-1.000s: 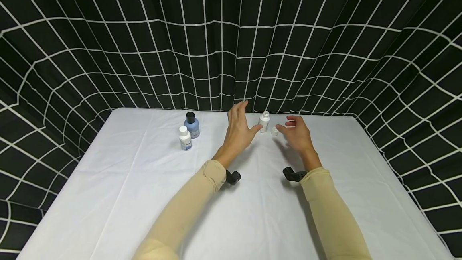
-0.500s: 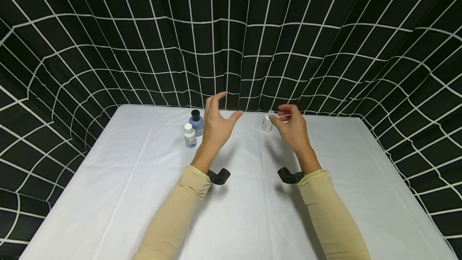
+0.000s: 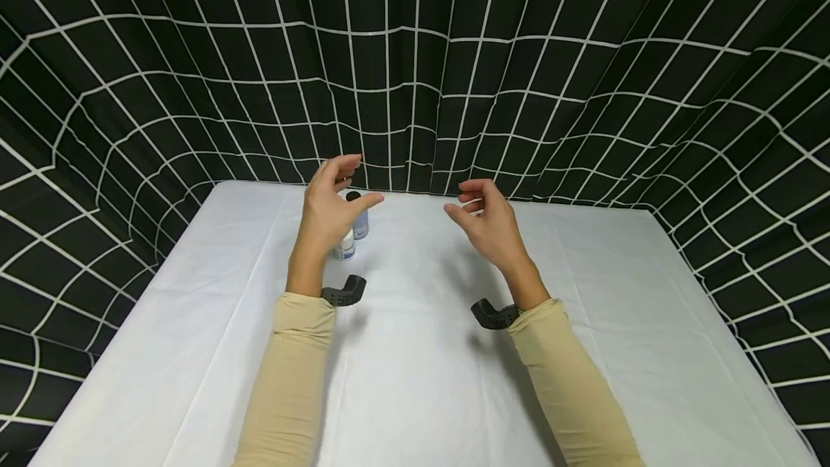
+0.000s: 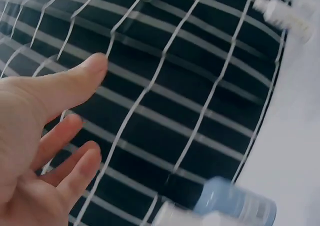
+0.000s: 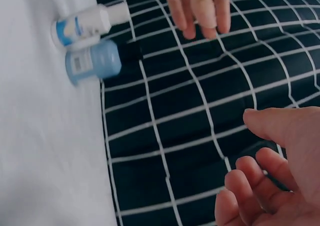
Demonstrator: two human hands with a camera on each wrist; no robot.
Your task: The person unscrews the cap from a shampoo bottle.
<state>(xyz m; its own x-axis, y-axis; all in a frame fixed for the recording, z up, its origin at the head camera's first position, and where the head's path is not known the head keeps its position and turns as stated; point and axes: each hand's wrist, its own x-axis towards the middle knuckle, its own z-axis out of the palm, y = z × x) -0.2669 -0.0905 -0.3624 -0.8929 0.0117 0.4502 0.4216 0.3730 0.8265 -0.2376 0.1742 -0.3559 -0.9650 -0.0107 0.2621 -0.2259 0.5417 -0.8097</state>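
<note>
"What lay nearest?"

"Beige sleeves point(image 3: 301, 373) and, at each wrist, a black mount point(image 3: 346, 292), over a white tablecloth point(image 3: 415, 395)."

"The hands?"

"Both raised above the cloth, well apart. The left hand point(image 3: 324, 211) had thumb and fingers parted in a wide C, holding nothing. The right hand point(image 3: 489, 229) was loosely curved, thumb clear of the fingertips, likewise without an object."

"And the bottles?"

"On the left, partly behind the left hand, stood a white-capped bottle point(image 3: 346, 246); just beyond it, a blue bottle with a black cap point(image 3: 360, 226). Contact between the two could not be determined. A white narrow-necked bottle point(image 4: 287, 18) stood far, well to their right; the head view did not show it clearly."

"Furthest?"

"A black grid-patterned curtain point(image 3: 389, 56)."

"Step in hand?"

"In my judgement, an empty-handed reach, the left hand nearest the pair. Any grip there would have called for lowering that hand and closing thumb and fingers round one bottle without knocking its neighbour."
</note>
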